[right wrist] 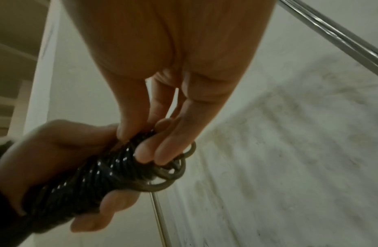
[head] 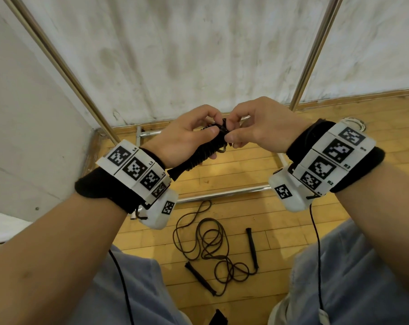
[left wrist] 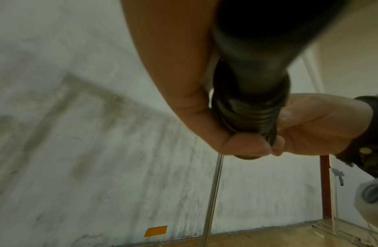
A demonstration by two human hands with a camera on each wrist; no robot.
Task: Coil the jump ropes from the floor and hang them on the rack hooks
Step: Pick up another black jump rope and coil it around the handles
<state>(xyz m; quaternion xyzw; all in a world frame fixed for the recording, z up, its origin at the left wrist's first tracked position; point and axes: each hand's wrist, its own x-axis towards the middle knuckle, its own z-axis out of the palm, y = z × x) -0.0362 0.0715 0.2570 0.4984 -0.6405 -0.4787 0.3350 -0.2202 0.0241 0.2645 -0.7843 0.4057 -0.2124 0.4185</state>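
Here the left hand (head: pixel 184 139) wraps its fingers and thumb round a coiled jump rope (head: pixel 204 150), a black bundle with the cord wound tightly round the handles. One handle end sticks out below the left palm toward the wrist band. In the right wrist view the wound cord (right wrist: pixel 103 175) shows glossy turns running through the left fist, with a few loose loops (right wrist: pixel 173 170) spilling out just beyond the left fingertips.

The right hand (head: pixel 262 127) meets the bundle at its far end, directly beside the left thumb. Its thumb and fingertips (right wrist: pixel 149 150) pinch the cord at the top of the winding, the remaining fingers curled in close. In the left wrist view the right hand (left wrist: pixel 317 123) sits just past the left thumb, pressed against the coils (left wrist: pixel 247 115).

Below both hands, well apart from them, a second jump rope (head: pixel 215 249) lies uncoiled on the wooden floor (head: pixel 245 170), its cord in loose tangled loops and its two black handles lying either side of the tangle.

Beyond the hands stand the metal uprights of the rack (head: pixel 313 52), with its base bars on the floor under the wrists.
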